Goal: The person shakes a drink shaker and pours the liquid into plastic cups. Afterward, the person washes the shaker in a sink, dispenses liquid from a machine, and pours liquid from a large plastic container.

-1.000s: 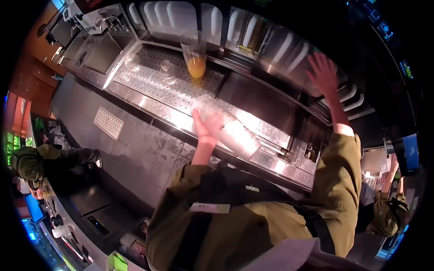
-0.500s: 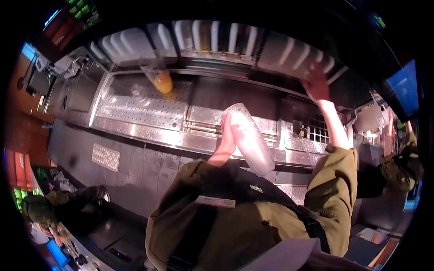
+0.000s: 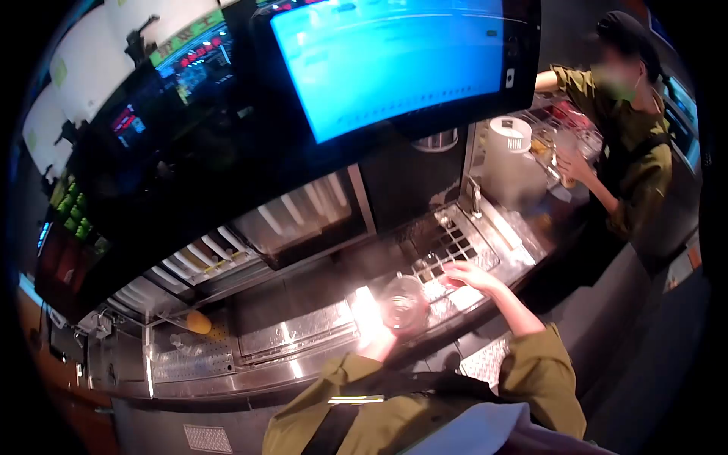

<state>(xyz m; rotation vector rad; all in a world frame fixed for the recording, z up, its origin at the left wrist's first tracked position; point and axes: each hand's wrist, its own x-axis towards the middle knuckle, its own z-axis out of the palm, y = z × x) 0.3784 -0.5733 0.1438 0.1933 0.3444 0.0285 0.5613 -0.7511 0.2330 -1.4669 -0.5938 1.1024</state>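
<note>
A clear cup (image 3: 403, 303), seen from its end, is held above the front of the steel counter (image 3: 296, 345). My left hand (image 3: 379, 343) is wrapped round its lower side, partly washed out by bright light. My right hand (image 3: 470, 277) is to the right of the cup, apart from it, over the edge of a square-grid rack (image 3: 455, 244). Its fingers are spread slightly and nothing shows in them. At the far left of the counter, a cup with orange contents (image 3: 199, 322) is on the perforated tray (image 3: 189, 362).
A large lit screen (image 3: 394, 64) hangs above the counter. Upright containers (image 3: 296, 208) line the back. On the right are a white-topped container (image 3: 512, 163) and a co-worker (image 3: 644, 144) with hands among cups. A small tap (image 3: 475, 199) rises behind the rack.
The view has swung right and up, bringing the screen and co-worker into fuller view. My left hand has carried the cup toward the rack; my right hand has come down from the back containers.
</note>
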